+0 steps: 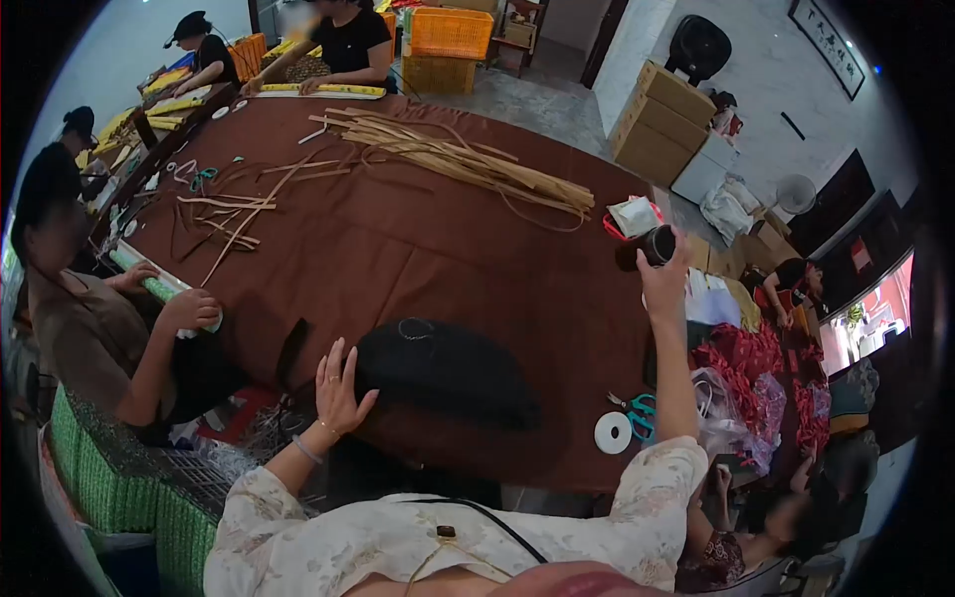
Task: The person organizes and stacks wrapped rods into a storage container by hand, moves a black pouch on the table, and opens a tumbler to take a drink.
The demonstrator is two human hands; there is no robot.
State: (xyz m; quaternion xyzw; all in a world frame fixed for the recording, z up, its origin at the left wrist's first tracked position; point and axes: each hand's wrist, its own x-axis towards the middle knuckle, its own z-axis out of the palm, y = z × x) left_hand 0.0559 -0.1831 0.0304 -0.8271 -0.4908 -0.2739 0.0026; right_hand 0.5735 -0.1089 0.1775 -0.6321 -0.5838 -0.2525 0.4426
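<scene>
My left hand point(342, 392) is open, fingers spread, at the left end of a black half-round soft thing point(453, 383) that looks like a bag. A thin pale loop point(416, 328) lies on its upper edge. At the right side of the brown-covered table, my right hand point(667, 277) is wrapped round a dark cylinder point(635, 255), perhaps a cup or jar, tilted on its side. Just beyond it is a white packet point(635, 216) on something red. Teal-handled scissors point(642, 416) and a white tape roll point(613, 433) lie nearer to me.
Long tan strips point(468, 159) are bundled across the far part of the brown table point(477, 269); loose strips point(239, 214) lie to the left. A co-worker's hand point(189, 310) rests on a green-and-white roll at the left edge. Red fabric and plastic bags point(741, 398) stand at right.
</scene>
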